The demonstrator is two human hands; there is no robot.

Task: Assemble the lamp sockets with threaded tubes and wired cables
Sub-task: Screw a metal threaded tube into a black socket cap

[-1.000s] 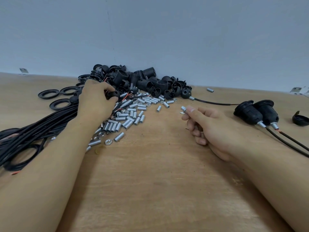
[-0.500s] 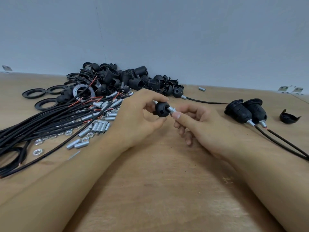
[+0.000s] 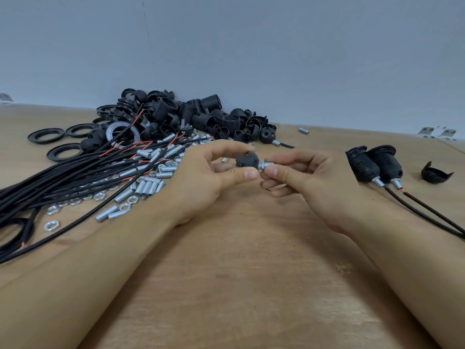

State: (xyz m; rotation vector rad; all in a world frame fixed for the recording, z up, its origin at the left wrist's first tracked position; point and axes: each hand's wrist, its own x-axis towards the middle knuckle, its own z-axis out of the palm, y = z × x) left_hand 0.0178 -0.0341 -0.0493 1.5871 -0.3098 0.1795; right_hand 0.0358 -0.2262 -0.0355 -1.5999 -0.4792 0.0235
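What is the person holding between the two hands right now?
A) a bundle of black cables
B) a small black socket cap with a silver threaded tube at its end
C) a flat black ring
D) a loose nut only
B: the left hand grips the small black socket cap while the right hand pinches the silver threaded tube sticking out of its end.

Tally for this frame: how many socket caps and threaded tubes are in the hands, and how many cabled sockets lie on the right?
Black socket cap, held by the left hand: 1
Threaded tube, pinched by the right hand: 1
Cabled sockets: 2
Total: 4
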